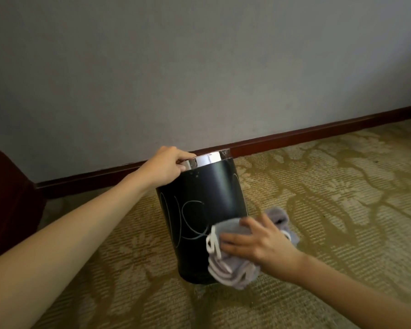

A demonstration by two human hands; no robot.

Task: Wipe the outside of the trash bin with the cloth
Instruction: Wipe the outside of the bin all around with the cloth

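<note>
A black round trash bin [199, 203] with pale line drawings and a shiny chrome rim stands on the carpet, tilted with its top away from me. My left hand [166, 166] grips the chrome rim at its left side, fingers curled over the edge. My right hand [254, 241] presses a grey cloth [233, 269] with white edging flat against the bin's lower right side, fingers spread. Part of the cloth bunches behind the hand and hangs below it.
Patterned olive and beige carpet [318, 210] covers the floor. A grey wall [199, 67] with a dark red baseboard [294, 136] runs just behind the bin. Dark wooden furniture [7, 198] stands at the left edge.
</note>
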